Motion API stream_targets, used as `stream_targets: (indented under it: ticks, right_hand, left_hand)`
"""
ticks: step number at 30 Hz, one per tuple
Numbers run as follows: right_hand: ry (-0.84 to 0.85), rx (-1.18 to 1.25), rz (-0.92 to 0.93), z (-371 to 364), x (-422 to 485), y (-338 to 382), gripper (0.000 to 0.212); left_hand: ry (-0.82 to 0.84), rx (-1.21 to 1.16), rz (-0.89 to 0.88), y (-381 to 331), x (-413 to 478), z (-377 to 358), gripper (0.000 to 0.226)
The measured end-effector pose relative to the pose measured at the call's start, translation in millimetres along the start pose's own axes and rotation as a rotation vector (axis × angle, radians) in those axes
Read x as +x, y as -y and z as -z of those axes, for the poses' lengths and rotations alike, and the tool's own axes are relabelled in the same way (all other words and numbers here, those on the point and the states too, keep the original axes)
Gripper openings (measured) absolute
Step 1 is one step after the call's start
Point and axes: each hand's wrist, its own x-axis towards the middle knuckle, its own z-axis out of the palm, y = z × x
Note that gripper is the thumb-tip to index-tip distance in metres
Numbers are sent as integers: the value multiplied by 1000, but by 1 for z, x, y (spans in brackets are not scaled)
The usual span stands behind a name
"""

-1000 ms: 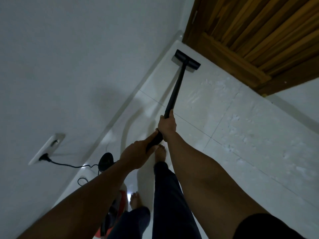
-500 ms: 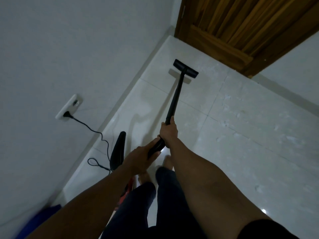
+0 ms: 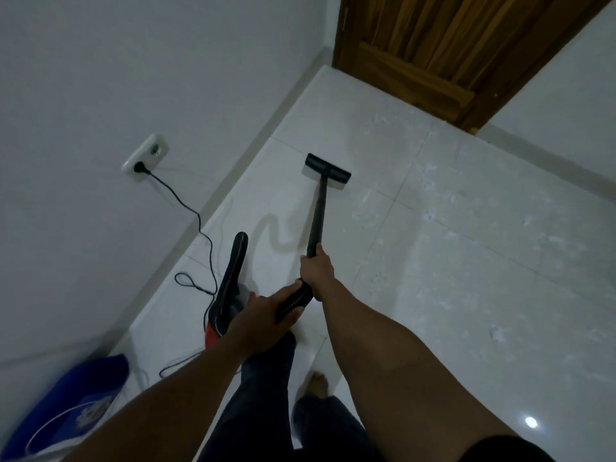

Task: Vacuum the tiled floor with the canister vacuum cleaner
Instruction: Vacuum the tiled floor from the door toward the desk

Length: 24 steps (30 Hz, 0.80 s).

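Right hand (image 3: 316, 273) grips the black wand (image 3: 316, 218); left hand (image 3: 263, 315) clasps its ribbed hose end (image 3: 295, 300); floor nozzle (image 3: 327, 166) lies flat on the tiled floor (image 3: 466, 245).

Layout relative to the floor nozzle (image 3: 327, 170), as I view it from the head camera. The nozzle rests flat on the tiled floor (image 3: 466, 261); the wand (image 3: 316, 221) runs from it back toward me. My right hand (image 3: 316, 271) sits on the wand behind the nozzle, my left hand (image 3: 266, 311) behind and left of that. The canister (image 3: 223, 311) stands behind-left of the nozzle. The wall socket (image 3: 145, 158) lies far left, its cord (image 3: 186, 208) trailing onto the floor. The door (image 3: 450, 45) stands beyond, to the right.
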Motion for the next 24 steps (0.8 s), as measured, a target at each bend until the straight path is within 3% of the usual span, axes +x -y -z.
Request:
stream_targets:
  ticks: [9,24]
  right_hand:
    - [62,-25,-21,-2,-91,-109,69]
    - [-79,20,-96,-72,-231,-253,64]
  left_hand:
    - [38,24,-28,-10,-119,-69,66]
    - [112,30,-153,51,-297,-133,63]
